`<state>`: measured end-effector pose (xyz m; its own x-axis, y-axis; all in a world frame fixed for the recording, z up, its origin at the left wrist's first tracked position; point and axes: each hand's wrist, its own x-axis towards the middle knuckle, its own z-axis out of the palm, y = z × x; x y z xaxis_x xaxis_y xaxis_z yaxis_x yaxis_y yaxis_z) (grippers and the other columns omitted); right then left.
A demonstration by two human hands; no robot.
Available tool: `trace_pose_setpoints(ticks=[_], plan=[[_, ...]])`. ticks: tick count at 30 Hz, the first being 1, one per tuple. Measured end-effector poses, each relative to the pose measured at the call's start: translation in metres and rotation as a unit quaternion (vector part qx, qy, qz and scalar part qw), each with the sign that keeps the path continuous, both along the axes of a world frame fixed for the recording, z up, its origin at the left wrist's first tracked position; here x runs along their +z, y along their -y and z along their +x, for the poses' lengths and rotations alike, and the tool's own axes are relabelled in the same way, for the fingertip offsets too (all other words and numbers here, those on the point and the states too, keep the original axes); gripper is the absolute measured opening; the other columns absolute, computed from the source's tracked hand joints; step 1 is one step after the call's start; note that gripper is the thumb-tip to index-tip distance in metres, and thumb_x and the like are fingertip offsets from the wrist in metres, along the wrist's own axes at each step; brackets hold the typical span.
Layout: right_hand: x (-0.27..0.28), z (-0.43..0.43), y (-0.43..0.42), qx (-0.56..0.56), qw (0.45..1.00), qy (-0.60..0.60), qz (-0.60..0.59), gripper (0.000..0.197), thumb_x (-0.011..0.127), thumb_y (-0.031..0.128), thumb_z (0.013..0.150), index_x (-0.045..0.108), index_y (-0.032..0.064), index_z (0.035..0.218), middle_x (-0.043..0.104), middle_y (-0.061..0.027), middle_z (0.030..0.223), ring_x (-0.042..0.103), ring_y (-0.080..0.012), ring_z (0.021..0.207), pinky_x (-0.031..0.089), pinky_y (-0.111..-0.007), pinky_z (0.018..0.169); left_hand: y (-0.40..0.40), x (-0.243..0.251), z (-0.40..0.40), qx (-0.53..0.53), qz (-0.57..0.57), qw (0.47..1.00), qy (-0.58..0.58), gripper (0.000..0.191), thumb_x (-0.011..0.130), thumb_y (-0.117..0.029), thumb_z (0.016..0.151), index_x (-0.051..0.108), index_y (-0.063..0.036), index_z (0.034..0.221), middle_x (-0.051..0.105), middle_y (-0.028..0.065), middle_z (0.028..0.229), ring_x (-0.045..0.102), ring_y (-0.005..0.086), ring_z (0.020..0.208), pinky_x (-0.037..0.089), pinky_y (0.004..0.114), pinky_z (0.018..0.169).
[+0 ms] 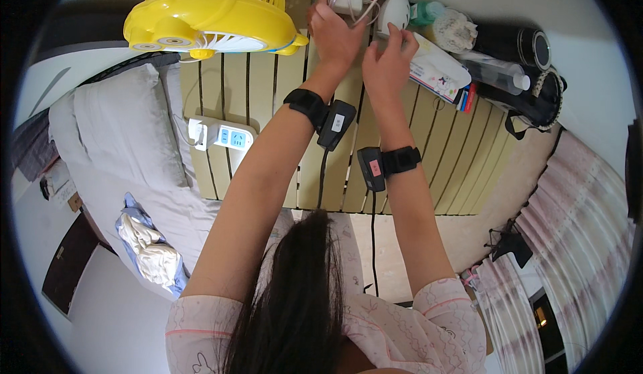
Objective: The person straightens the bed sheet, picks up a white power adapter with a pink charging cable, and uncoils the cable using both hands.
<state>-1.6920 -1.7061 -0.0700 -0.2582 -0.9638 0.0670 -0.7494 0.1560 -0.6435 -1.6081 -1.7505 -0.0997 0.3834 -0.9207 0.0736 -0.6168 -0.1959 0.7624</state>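
Observation:
At the back of the slatted table, my left hand (335,37) has its fingers and thumb around the near side of a white power adapter (346,0). A pale cable (371,10) loops over and beside the adapter. My right hand (389,62) is just to the right, fingers apart and slightly bent. Its fingertips are at the near edge of a rounded white object (394,12), perhaps a computer mouse; whether they touch it is unclear. No object shows within the right hand. Each wrist wears a black strap with a cabled black module.
A yellow fan (211,22) stands at the back left, near a white power strip (236,137). Right of my hands are a white printed packet (437,67), a green-capped bottle (427,12), a black cylinder (512,45), a clear bottle (495,72) and a black bag (537,100).

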Motion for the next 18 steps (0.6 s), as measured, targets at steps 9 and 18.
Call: trace_pose_setpoints(ticks=[9,18], plan=[[-0.001,0.008,-0.012,-0.014,0.994,0.109,0.007,0.037,0.052,0.008,0.076,0.045,0.0015,0.112,0.035,-0.0192,0.117,0.052,-0.0335,0.088,0.046,-0.037,0.073,-0.017,-0.001,0.007,-0.055,-0.021,0.998,-0.002,0.090,0.074,-0.020,0.059,0.018,0.0062,0.125,0.029,0.0267,0.125,0.032,0.0399,0.115,0.027,0.042,0.098],[-0.011,0.009,-0.020,-0.005,0.989,0.148,0.008,0.018,0.053,0.009,0.078,0.053,-0.0005,0.094,0.054,-0.0134,0.084,0.055,-0.0260,0.071,0.044,-0.033,0.065,-0.030,-0.003,0.010,-0.065,-0.024,0.998,0.011,0.088,0.070,-0.015,0.062,0.014,0.0069,0.126,0.029,0.0287,0.123,0.033,0.0430,0.112,0.030,0.042,0.095]])
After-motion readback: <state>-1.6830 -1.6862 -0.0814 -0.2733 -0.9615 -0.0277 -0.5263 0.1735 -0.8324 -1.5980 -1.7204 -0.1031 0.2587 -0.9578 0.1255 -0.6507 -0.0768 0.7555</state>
